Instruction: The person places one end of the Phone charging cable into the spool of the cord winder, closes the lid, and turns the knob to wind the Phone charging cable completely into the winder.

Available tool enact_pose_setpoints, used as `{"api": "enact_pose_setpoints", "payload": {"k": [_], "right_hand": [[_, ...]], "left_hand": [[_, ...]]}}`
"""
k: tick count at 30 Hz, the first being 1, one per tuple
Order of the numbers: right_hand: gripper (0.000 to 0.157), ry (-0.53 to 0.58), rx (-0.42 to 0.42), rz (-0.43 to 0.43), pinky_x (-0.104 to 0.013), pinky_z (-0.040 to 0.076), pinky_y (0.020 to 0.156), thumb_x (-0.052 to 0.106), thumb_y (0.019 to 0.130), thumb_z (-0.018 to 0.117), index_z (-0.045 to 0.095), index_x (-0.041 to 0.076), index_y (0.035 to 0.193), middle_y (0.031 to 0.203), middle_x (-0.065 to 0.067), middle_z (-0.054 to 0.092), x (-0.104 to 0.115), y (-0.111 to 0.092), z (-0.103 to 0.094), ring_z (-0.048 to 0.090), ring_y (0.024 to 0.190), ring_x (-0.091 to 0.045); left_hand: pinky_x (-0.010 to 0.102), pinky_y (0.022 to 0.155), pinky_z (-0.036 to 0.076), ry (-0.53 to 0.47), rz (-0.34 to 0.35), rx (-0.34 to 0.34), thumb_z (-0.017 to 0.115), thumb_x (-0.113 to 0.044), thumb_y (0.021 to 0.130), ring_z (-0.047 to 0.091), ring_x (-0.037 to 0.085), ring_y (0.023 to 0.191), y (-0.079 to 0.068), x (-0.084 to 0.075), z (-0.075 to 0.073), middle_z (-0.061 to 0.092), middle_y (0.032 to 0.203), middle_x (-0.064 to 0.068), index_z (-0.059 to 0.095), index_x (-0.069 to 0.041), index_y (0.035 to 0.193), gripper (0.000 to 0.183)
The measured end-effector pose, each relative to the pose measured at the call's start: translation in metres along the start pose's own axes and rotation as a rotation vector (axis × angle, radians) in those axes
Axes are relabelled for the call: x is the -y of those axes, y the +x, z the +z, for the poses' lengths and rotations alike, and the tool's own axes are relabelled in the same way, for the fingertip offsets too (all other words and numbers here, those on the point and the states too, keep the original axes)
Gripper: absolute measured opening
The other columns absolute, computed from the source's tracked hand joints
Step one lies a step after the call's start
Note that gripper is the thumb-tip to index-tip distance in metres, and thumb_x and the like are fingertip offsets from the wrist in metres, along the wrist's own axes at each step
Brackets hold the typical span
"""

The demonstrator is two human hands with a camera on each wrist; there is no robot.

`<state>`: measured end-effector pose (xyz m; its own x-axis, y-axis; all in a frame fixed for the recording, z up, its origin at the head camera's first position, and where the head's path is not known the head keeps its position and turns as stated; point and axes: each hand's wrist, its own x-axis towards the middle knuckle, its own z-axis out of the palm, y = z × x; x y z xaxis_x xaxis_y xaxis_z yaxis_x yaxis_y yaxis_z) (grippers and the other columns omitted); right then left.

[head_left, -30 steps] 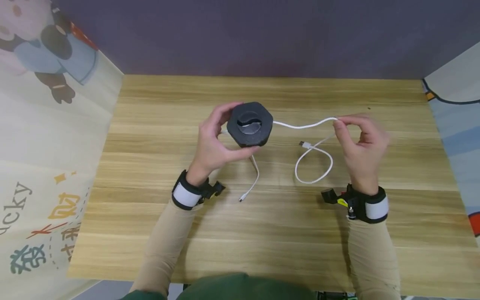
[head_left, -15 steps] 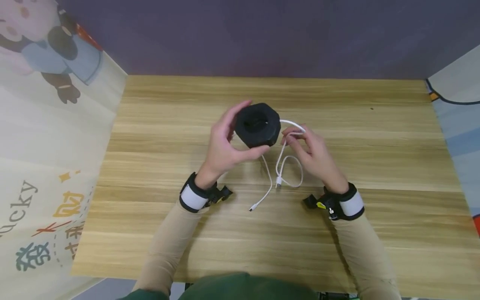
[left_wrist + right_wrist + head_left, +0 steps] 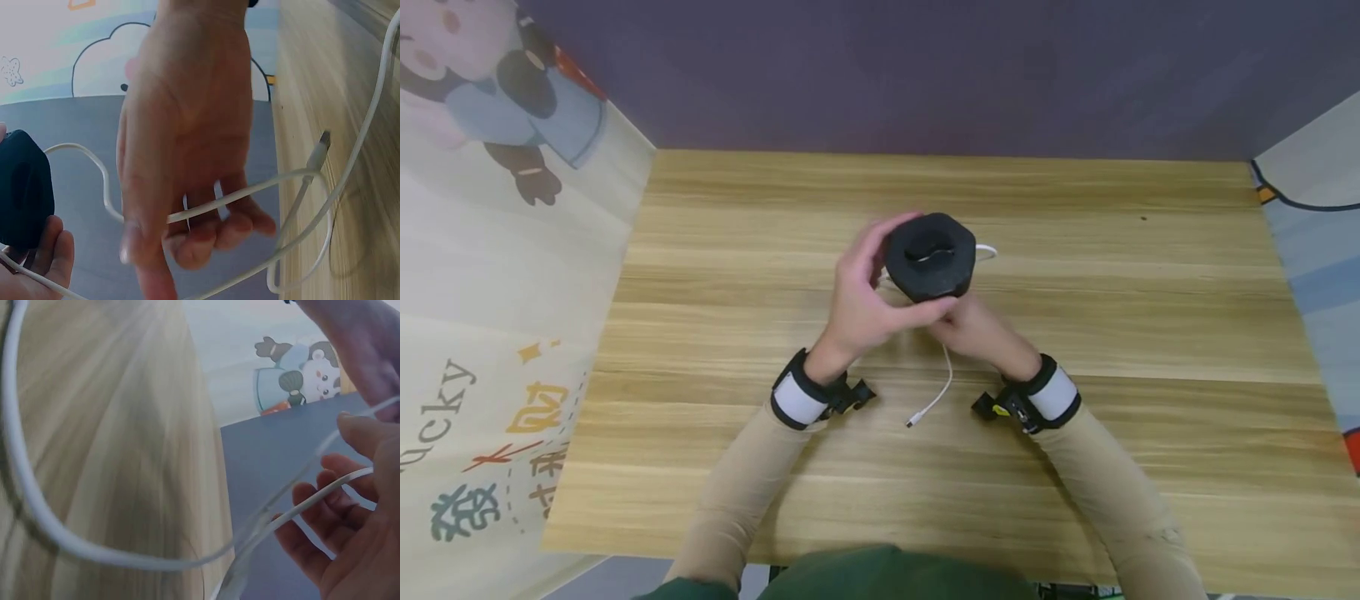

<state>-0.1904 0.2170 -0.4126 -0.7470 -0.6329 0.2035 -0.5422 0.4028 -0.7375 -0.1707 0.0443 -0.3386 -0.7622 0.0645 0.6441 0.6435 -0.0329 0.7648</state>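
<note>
In the head view my left hand (image 3: pixel 868 292) grips a black six-sided block (image 3: pixel 947 279) from its left side. A round recess with a curved bar marks the block's top. White cable (image 3: pixel 951 371) comes out near the block, one plug end hanging toward the front. Partly hidden below the block, my right hand (image 3: pixel 977 329) holds the cable too. The left wrist view shows this cable (image 3: pixel 212 205) running between the right hand's thumb and fingers, with a USB plug (image 3: pixel 320 153) at a loose loop. In the right wrist view the right hand's fingers (image 3: pixel 306 550) curl by the cable.
Below both hands lies a wooden table (image 3: pixel 775 467). A dark grey panel (image 3: pixel 925 75) stands along its far edge. Printed cloth (image 3: pixel 467 292) hangs on the left, and another printed sheet (image 3: pixel 1315 275) on the right. Each wrist wears a strap (image 3: pixel 1052 392) with a small camera.
My right hand has swept left from the far side of the cable to below the block, bringing the cable's loop along. My left hand and the block have shifted slightly right.
</note>
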Motion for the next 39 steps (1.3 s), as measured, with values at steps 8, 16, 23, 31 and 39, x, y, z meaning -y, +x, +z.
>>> {"api": "enact_pose_setpoints", "payload": {"k": [8, 16, 23, 31, 39], "right_hand": [[0.022, 0.019, 0.022, -0.078, -0.038, 0.049, 0.081, 0.011, 0.089, 0.062, 0.060, 0.001, 0.109, 0.101, -0.009, 0.063, -0.001, 0.010, 0.013, 0.055, 0.092, -0.016], [0.028, 0.030, 0.054, 0.002, -0.030, 0.049, 0.065, 0.021, 0.094, 0.057, 0.051, 0.007, 0.118, 0.089, -0.003, 0.061, 0.003, 0.005, 0.008, 0.054, 0.078, -0.011], [0.012, 0.171, 0.041, 0.055, -0.026, 0.046, 0.054, 0.016, 0.092, 0.059, 0.061, 0.006, 0.099, 0.069, 0.001, 0.060, 0.007, 0.000, -0.005, 0.056, 0.064, -0.009], [0.011, 0.176, 0.000, -0.002, -0.020, 0.044, 0.052, 0.008, 0.088, 0.062, 0.069, 0.005, 0.097, 0.063, 0.000, 0.058, 0.002, -0.008, -0.030, 0.053, 0.059, -0.009], [0.017, 0.082, -0.033, -0.018, -0.020, 0.047, 0.061, 0.000, 0.082, 0.068, 0.069, 0.003, 0.098, 0.067, 0.000, 0.063, 0.001, -0.018, -0.055, 0.058, 0.065, -0.007]], "left_hand": [[0.041, 0.092, 0.049, -0.059, 0.008, -0.036, 0.080, 0.006, 0.055, 0.058, 0.028, 0.103, -0.002, 0.014, -0.005, 0.057, 0.115, 0.033, 0.048, 0.018, 0.121, 0.075], [0.035, 0.090, 0.049, -0.011, -0.017, -0.114, 0.076, 0.014, 0.054, 0.057, 0.027, 0.103, 0.005, 0.004, -0.016, 0.056, 0.114, 0.034, 0.046, 0.022, 0.120, 0.072], [0.037, 0.090, 0.049, -0.004, -0.017, -0.253, 0.078, 0.003, 0.062, 0.055, 0.029, 0.106, 0.004, 0.031, -0.040, 0.059, 0.120, 0.021, 0.050, 0.013, 0.125, 0.070], [0.038, 0.091, 0.047, 0.025, -0.030, -0.391, 0.077, -0.006, 0.066, 0.054, 0.031, 0.105, 0.009, 0.036, -0.066, 0.060, 0.119, 0.014, 0.052, 0.011, 0.123, 0.065], [0.039, 0.095, 0.045, 0.016, -0.038, -0.468, 0.081, -0.014, 0.065, 0.054, 0.032, 0.105, 0.011, 0.037, -0.075, 0.061, 0.118, 0.014, 0.054, 0.010, 0.123, 0.068]]}}
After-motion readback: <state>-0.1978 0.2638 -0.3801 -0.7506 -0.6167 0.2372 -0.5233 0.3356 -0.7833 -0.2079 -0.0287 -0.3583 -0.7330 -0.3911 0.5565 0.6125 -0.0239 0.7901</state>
